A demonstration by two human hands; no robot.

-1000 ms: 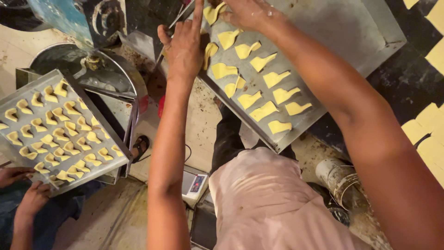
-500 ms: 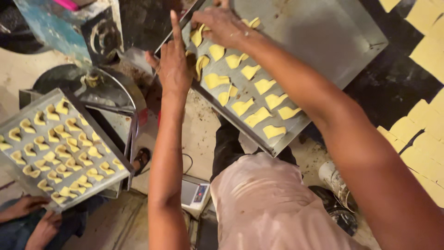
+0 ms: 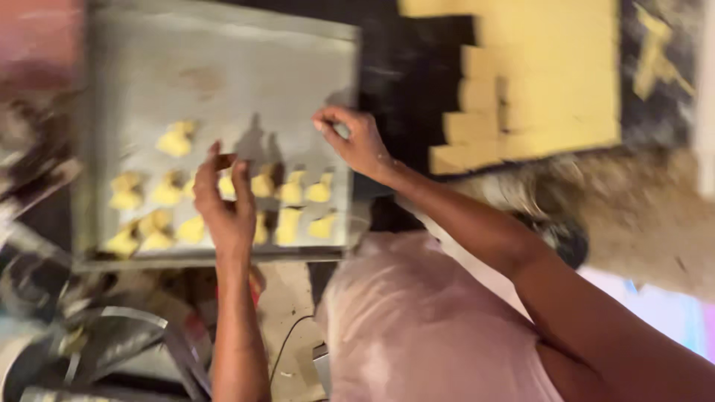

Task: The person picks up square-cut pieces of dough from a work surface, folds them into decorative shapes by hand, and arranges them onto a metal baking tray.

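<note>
A grey metal baking tray [image 3: 223, 67] fills the upper left, with several small yellow dough pieces [image 3: 290, 190] in rows on its near half. My left hand [image 3: 223, 205] hovers over those pieces near the tray's front rim, fingers apart and pointing up. My right hand [image 3: 356, 143] is at the tray's right edge with its fingers curled together. Motion blur hides whether it pinches anything. A flat yellow dough sheet [image 3: 544, 74], cut away in steps, lies on a dark surface to the right.
My pale pink garment [image 3: 417, 327] fills the lower middle. Blurred metal machine parts [image 3: 97, 342] sit at lower left, below the tray. A thin cable [image 3: 287, 342] hangs beside my left forearm.
The view swung right, so the tray now lies square and the dough sheet fills the upper right. The second filled tray at left is gone. My right hand moved to the tray's right edge.
</note>
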